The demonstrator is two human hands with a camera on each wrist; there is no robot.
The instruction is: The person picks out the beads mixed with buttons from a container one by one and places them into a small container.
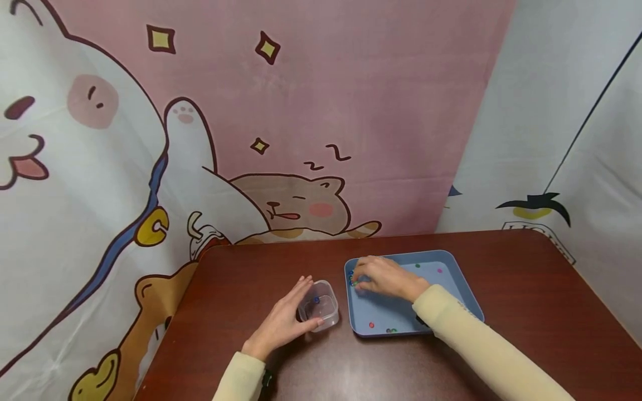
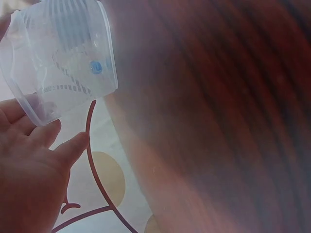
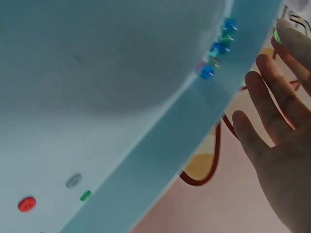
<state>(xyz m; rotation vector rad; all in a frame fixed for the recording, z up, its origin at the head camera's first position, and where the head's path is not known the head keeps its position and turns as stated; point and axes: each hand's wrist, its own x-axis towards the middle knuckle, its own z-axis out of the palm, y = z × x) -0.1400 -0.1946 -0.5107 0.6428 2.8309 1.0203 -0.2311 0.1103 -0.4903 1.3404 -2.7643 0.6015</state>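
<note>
My left hand (image 1: 285, 318) grips a clear plastic box (image 1: 327, 305) on the table, fingers along its far side and thumb at the near side. Inside the box lies a small blue button-like piece (image 2: 96, 67). Over the left end of the blue tray (image 1: 381, 314) is my right hand (image 1: 383, 277). Its thumb and a finger pinch a small green button-like piece (image 3: 277, 36), partly hidden by the fingertips. Close to that hand, several blue and green pieces (image 3: 214, 53) are clustered along the tray's edge.
Other small pieces lie in the tray: a red one (image 1: 371, 324), a green one (image 1: 418, 265) and a pink one (image 1: 439, 270). The tray's raised rim faces the box across a narrow gap of brown table (image 1: 281, 262). A cartoon-printed cloth (image 1: 381, 111) hangs behind.
</note>
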